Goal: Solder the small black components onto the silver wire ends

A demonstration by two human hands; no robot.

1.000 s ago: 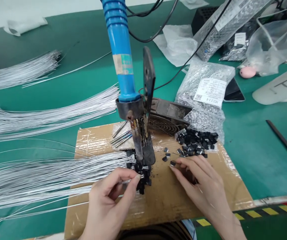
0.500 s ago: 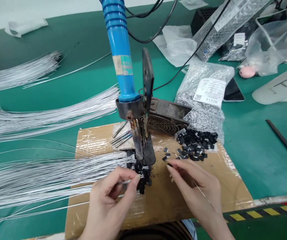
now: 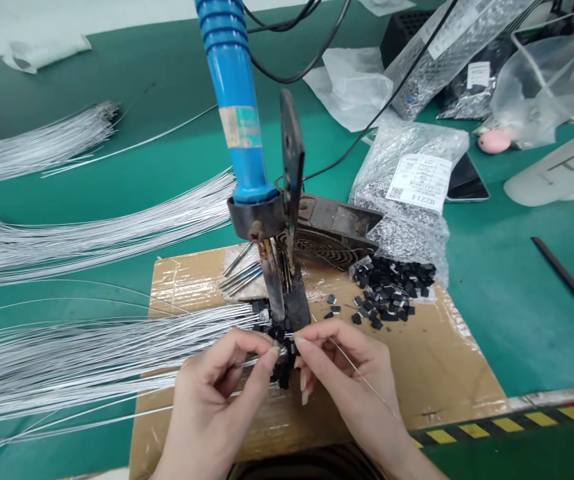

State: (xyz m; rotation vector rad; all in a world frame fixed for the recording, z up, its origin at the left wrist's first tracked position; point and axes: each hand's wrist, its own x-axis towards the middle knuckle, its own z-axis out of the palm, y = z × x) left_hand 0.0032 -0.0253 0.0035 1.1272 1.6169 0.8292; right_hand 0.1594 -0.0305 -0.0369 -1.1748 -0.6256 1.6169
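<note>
My left hand [image 3: 219,393] pinches the end of a thin silver wire [image 3: 247,363] between thumb and forefinger, just below the soldering iron tip [image 3: 273,293]. My right hand [image 3: 347,380] pinches a small black chip at the wire end, fingertips almost touching the left hand's; a thin wire crosses its back. A clump of black chips on wire ends [image 3: 284,363] lies between the hands. The blue-handled soldering iron [image 3: 234,100] stands clamped upright on a cardboard sheet [image 3: 431,373]. A fan of silver wires [image 3: 91,353] spreads to the left.
A pile of loose black chips [image 3: 391,287] lies on the cardboard's right. Behind it are a labelled silver bag [image 3: 409,193], a dark metal stand base [image 3: 337,230], more wire bundles [image 3: 101,230], plastic bags, a phone and a black-yellow striped table edge [image 3: 517,427].
My right hand picked a chip up near the loose pile and moved left to meet the left hand at the wire end. The left hand stayed put.
</note>
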